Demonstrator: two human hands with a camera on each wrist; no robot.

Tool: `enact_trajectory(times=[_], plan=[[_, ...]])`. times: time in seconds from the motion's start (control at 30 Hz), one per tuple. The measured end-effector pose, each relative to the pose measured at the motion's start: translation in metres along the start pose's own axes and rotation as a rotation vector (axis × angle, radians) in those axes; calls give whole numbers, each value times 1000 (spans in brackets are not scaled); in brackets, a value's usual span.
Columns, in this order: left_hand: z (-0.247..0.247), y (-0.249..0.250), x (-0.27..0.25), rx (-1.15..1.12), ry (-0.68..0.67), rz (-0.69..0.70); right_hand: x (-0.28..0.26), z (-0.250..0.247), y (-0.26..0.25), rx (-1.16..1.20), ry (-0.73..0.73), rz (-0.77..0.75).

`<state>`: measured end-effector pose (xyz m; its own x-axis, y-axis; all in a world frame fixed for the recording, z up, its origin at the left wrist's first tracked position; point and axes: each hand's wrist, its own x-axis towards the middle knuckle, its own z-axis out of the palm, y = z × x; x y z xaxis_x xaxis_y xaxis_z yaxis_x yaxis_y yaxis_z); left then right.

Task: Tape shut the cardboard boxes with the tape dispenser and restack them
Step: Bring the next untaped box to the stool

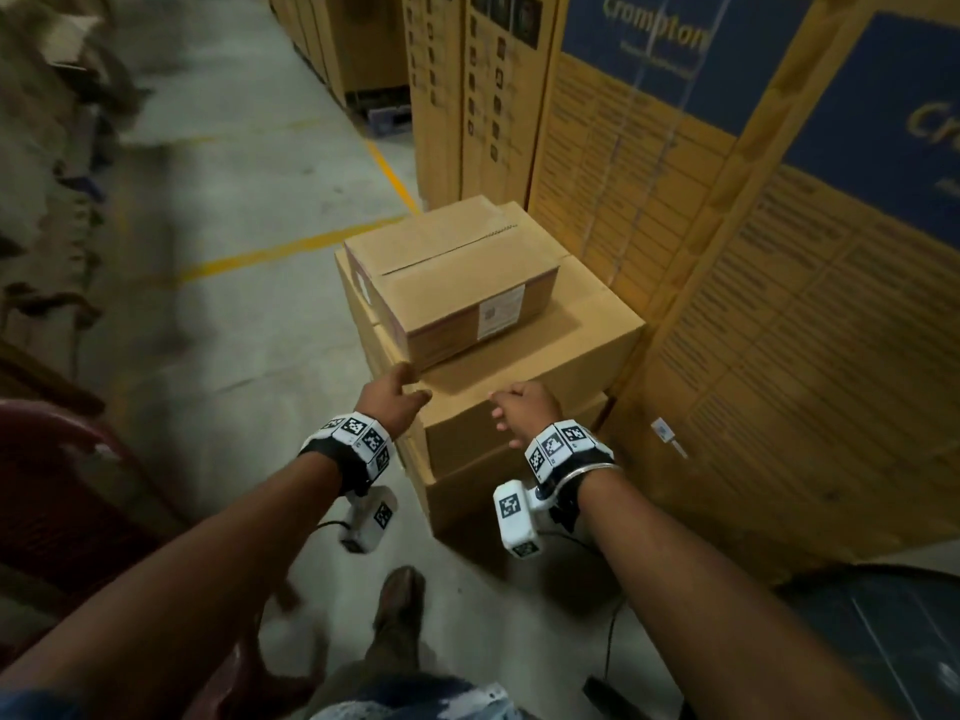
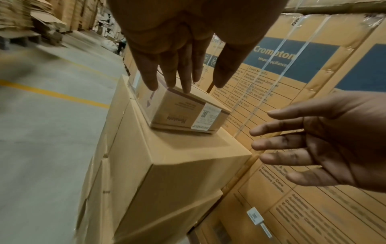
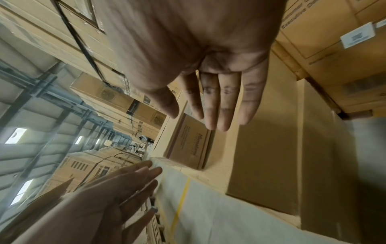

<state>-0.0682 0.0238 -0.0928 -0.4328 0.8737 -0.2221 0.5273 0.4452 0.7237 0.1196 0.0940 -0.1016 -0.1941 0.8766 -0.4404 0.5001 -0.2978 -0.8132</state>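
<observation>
A small cardboard box (image 1: 447,283) (image 2: 183,112) (image 3: 190,147) with a white label lies on a stack of bigger plain boxes (image 1: 524,387) (image 2: 173,173) (image 3: 267,161); its top flaps meet at a seam with no tape that I can see. My left hand (image 1: 400,392) (image 2: 179,72) (image 3: 117,186) hovers near the small box's near left corner, fingers straight, holding nothing. My right hand (image 1: 519,407) (image 2: 309,145) (image 3: 217,102) is over the big box's front edge, fingers spread and empty. No tape dispenser is in view.
Tall printed appliance cartons (image 1: 753,210) (image 2: 292,82) wall off the right and back. A grey concrete floor (image 1: 249,210) with yellow lines opens to the left. A dark red chair (image 1: 57,491) stands at the lower left; my shoe (image 1: 400,600) is below the stack.
</observation>
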Motion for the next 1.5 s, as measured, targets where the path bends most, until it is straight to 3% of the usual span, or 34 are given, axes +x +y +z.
enact_trajectory(times=[0.33,0.53,0.7,0.8,0.97,1.13,1.33,1.5], plan=[[-64,9,199,115,-64,119,126,62,-89,96,156,163],[-92,4,296,256,-103,153,177,89,-113,168,297,294],[-105,0,337,398,-76,161,189,95,-104,222,283,376],[-109,-1,354,420,-129,144,191,98,-94,234,292,383],[-111,1,362,388,-199,87,188,98,-95,349,335,399],[-112,3,342,260,-178,106,172,89,-92,415,406,328],[-112,25,280,125,-117,171,128,68,-88,562,566,185],[-104,49,209,141,-145,253,66,33,-66,584,644,169]])
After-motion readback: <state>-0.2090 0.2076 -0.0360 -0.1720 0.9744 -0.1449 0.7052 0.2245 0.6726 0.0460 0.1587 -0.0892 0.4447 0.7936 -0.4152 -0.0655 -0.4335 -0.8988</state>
